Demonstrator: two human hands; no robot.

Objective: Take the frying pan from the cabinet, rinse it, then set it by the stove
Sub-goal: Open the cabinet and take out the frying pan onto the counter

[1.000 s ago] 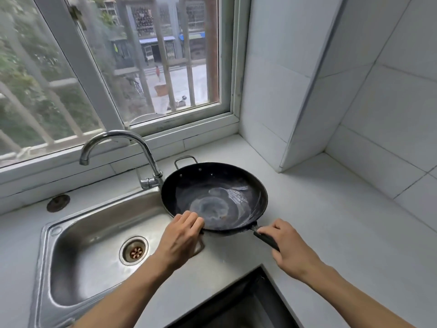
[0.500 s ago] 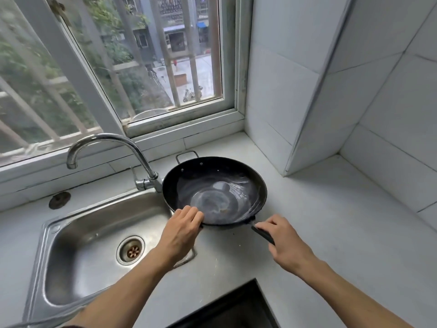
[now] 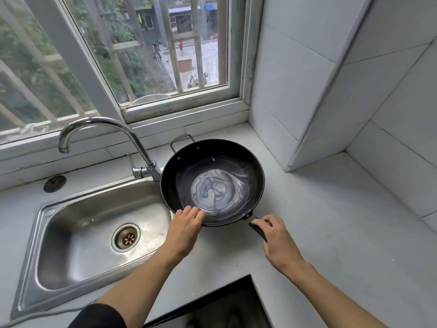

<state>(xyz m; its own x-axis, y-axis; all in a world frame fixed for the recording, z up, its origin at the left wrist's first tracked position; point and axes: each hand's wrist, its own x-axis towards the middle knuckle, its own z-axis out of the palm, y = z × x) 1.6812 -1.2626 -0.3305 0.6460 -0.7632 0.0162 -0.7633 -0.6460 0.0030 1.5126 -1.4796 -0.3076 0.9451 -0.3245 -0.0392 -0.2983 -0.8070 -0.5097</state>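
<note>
Black round metal frying pan (image 3: pixel 212 181) right of steel sink (image 3: pixel 71 268) — right hand (image 3: pixel 276 240) grasps its handle, left hand (image 3: pixel 184 229) fingers curled over rim, likely steadying pooled water.

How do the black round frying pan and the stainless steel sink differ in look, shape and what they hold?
The black round frying pan is dark and circular; the stainless steel sink is shiny, silver and roughly rectangular. The pan sits on the pale counter with a shallow pool of water in its base; the sink is sunk into the counter and looks drained. The pan is held by both hands, left hand and right hand; the sink is untouched. Both are metal basins.
</note>
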